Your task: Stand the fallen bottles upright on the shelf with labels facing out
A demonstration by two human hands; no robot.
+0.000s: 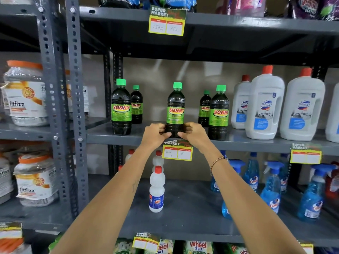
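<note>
Both hands, left hand [155,132] and right hand [192,132], clasp the base of the upright middle bottle [175,109] on the shelf [102,137], its long axis vertical, label facing out, each grip equally near.

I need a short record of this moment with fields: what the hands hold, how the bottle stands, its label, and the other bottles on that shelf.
held: dark bottle, green cap
left hand: grips bottle base
right hand: grips bottle base
posture: upright, on the middle shelf near its front edge
label: faces out
neighbours: four dark bottles, all upright; white bottles at right
fallen bottles: none visible
</note>
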